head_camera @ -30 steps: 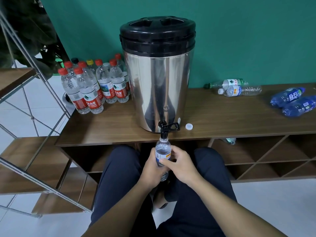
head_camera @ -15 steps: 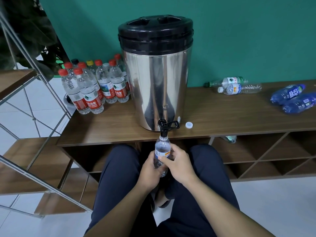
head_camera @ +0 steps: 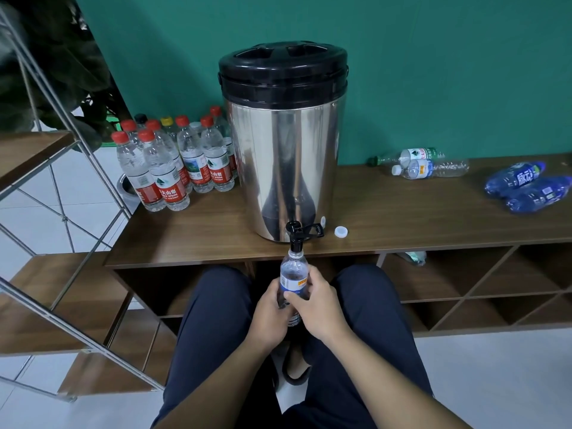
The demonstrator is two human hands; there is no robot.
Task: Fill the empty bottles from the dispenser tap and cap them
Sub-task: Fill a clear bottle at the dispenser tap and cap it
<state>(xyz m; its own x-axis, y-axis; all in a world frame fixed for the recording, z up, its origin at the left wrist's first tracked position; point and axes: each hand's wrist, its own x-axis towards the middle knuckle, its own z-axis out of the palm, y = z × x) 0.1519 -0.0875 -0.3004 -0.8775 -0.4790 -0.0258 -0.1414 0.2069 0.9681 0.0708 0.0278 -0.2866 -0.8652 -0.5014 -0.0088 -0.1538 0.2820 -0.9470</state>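
Hands: left hand (head_camera: 270, 308) and right hand (head_camera: 315, 305) are gripping the bottle (head_camera: 292, 275), fingers curled round it.
Tap (head_camera: 296, 235): sitting at the bottle's mouth (uncapped).
Cap (head_camera: 340, 231): lying on the counter (head_camera: 402, 218), right of the dispenser (head_camera: 283, 144).

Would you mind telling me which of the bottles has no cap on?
The bottle held under the tap; its open neck meets the spout, while the others show caps.

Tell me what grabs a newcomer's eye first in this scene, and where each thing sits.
The tall shiny steel dispenser with a black lid dominates, standing mid-way along the brown wooden bench against a green wall. Below its black tap, the left hand and right hand hold a small clear plastic bottle with its mouth up at the spout. A cluster of upright capped bottles, mostly red-capped, crowds the bench's left end.
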